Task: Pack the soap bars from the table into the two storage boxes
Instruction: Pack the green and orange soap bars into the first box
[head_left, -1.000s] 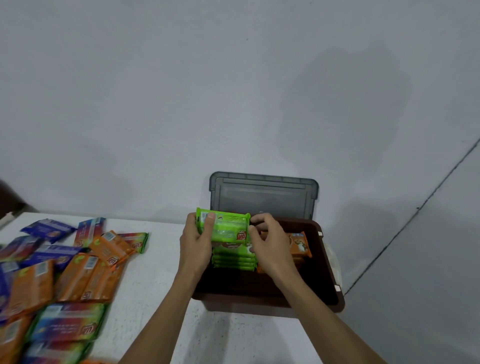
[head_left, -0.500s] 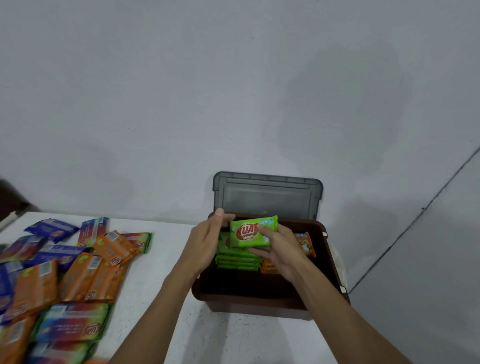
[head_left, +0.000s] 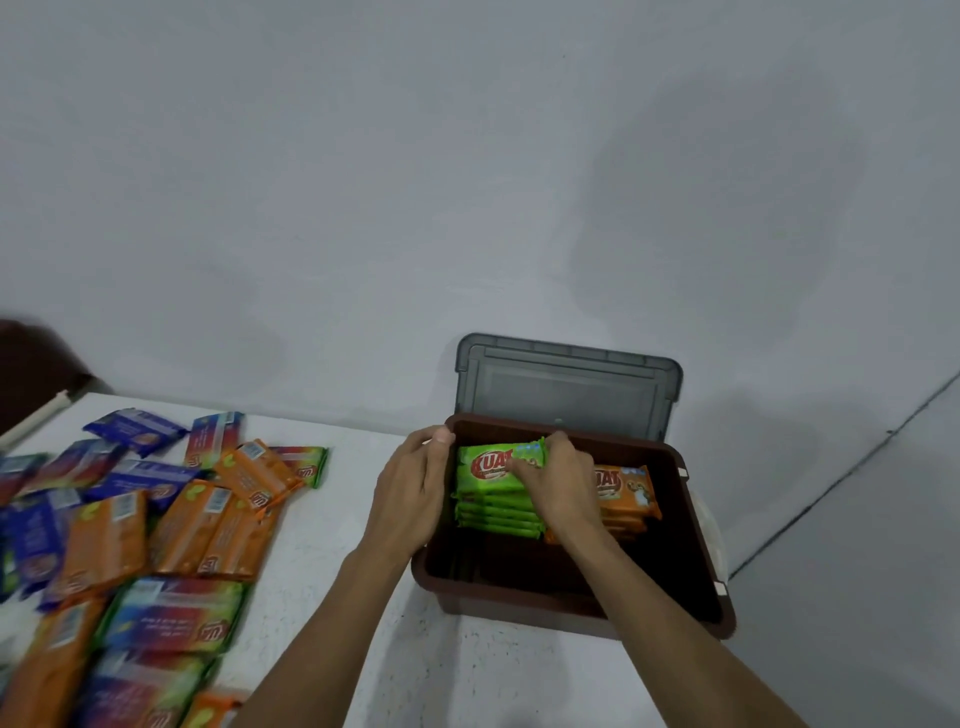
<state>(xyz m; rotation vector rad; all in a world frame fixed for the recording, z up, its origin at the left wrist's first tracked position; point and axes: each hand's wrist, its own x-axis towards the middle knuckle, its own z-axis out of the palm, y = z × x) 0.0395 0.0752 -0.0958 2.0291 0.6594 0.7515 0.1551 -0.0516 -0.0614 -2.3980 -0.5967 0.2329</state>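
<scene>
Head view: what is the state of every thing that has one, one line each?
storage box, open, partly filled
lid, raised upright behind the box
green stack, inside the box, left side
top green soap bar, flat on the green stack, label up
orange stack, inside the box, right of green
loose soap bars, unpacked on the table
left hand, resting at the box's left rim
right hand, gripping the top green soap bar

"KUAT" on the top green bar (head_left: 489, 469) — "UAT" on the orange bar (head_left: 625, 487).
</scene>
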